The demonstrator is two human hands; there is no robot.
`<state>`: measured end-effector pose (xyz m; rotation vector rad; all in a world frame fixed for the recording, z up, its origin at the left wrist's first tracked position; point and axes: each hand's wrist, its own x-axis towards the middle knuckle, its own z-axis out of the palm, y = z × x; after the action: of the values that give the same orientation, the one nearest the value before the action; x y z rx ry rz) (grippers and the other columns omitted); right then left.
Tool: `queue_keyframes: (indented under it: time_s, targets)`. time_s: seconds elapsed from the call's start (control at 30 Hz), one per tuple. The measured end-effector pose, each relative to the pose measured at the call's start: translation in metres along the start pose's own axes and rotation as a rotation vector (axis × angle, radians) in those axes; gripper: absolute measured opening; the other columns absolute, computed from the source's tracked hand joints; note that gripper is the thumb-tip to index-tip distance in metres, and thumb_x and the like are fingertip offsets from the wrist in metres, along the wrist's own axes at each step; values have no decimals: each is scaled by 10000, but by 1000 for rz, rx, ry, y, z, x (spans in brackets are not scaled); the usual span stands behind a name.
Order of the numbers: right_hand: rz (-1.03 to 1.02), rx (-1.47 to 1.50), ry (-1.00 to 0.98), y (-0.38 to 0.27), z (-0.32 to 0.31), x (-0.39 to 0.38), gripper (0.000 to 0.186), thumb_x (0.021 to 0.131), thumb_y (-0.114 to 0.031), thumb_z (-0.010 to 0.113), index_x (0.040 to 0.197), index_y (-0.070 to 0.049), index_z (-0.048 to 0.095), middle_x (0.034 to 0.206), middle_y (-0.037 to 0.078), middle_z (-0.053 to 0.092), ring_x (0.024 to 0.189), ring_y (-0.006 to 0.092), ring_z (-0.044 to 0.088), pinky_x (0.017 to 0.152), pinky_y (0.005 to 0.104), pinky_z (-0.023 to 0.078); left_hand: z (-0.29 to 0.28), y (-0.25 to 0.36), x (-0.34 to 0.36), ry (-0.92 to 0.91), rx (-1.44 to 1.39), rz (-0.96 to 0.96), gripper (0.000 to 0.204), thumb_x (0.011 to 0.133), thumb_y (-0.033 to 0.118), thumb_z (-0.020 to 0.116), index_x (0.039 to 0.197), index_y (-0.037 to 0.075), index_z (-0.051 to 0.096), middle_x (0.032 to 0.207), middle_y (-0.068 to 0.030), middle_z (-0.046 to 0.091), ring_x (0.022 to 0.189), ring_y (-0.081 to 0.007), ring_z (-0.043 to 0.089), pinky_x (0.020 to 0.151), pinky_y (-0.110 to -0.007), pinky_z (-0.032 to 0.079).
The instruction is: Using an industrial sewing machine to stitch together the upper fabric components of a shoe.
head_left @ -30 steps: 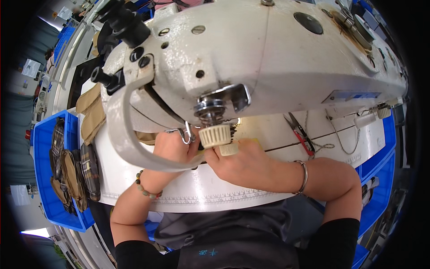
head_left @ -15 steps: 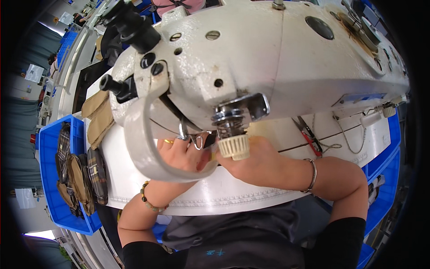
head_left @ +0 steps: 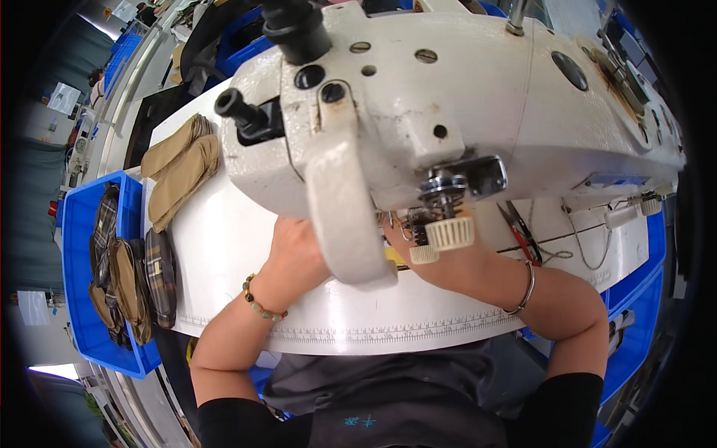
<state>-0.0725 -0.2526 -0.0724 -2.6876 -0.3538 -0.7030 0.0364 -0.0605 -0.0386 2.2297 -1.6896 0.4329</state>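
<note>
Both my hands are under the head of a white sewing machine (head_left: 478, 82), beside the needle area. My left hand (head_left: 297, 250) lies behind the curved white guard (head_left: 343, 201), which hides its fingers. On the other side, my right hand (head_left: 448, 257) is bent inward beneath the cream tension knob (head_left: 450, 233). The knob and the metal parts cover most of its fingers. A small yellow piece (head_left: 395, 257) shows between the hands, close to the right one. Whether either hand grips something is hidden.
Stacked tan fabric pieces (head_left: 183, 168) lie on the white table (head_left: 224, 287) at the left. A blue bin (head_left: 82, 299) there holds tan and plaid pieces. Red-handled scissors (head_left: 520, 231) and a cord (head_left: 590, 254) lie right of my right hand. A ruler strip (head_left: 396, 331) follows the near edge.
The view has shifted, so the machine sits further right in it. My left fingers, seen near the needle before, are now behind the guard. My right hand stays by the needle area.
</note>
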Motion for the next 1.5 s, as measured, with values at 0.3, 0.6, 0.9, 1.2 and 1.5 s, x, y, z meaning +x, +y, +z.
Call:
queue_keyframes:
  time_s: [0.3, 0.6, 0.9, 1.2, 1.5]
  targets:
    - [15, 199, 3, 16, 12, 3, 95, 646, -79, 647, 721, -33, 681, 775, 139, 659, 716, 321, 633, 637, 422, 504, 4, -2, -2, 112, -39, 6, 327, 563, 61, 731, 888, 97, 737, 845, -18, 680, 802, -204, 644, 730, -336, 499]
    - [0, 299, 82, 17, 22, 6, 118, 770, -155, 691, 846, -65, 680, 779, 80, 682, 703, 283, 662, 630, 391, 522, 1, -5, 5, 109, -20, 23, 430, 554, 92, 778, 981, 106, 725, 951, -22, 694, 878, -218, 654, 804, -366, 496]
    - [-71, 230, 48, 17, 18, 8, 107, 775, -149, 684, 846, -69, 690, 799, 81, 695, 716, 269, 670, 648, 376, 532, 1, -5, 5, 106, -76, -9, 431, 550, 102, 782, 978, 105, 723, 958, -26, 691, 892, -235, 647, 826, -382, 481]
    - [67, 390, 0, 20, 25, 7, 183, 773, -156, 696, 934, -69, 698, 821, 84, 702, 763, 270, 683, 685, 372, 544, -1, -4, 4, 86, -127, -20, 385, 556, 99, 781, 939, 111, 737, 938, -14, 691, 905, -221, 641, 843, -395, 470]
    - [136, 335, -46, -4, -6, 8, 79, 747, -105, 679, 768, -31, 662, 754, 123, 677, 664, 307, 664, 589, 397, 521, -9, 7, 4, -4, 15, 78, 238, 683, 96, 656, 903, 85, 747, 909, 5, 655, 934, -185, 619, 840, -331, 476]
